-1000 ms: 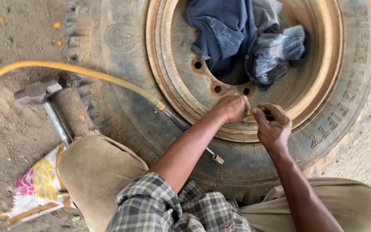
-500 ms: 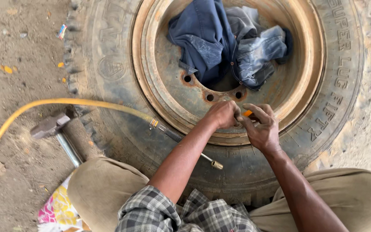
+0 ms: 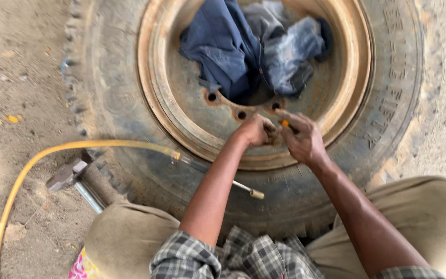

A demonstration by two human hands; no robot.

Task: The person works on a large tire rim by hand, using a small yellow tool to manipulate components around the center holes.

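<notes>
Head view: left hand (image 3: pixel 256 130) fisted, right hand (image 3: pixel 303 137) pinching small orange-tipped piece (image 3: pixel 285 123) at wheel rim's (image 3: pixel 181 132) near edge. Yellow air hose (image 3: pixel 42 155) lies unattached on tyre (image 3: pixel 398 103); judged early stage.

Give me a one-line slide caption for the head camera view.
Both hands, left hand and right hand, meet at a rusty wheel rim inside a large tyre, yellow hose alongside.
</notes>
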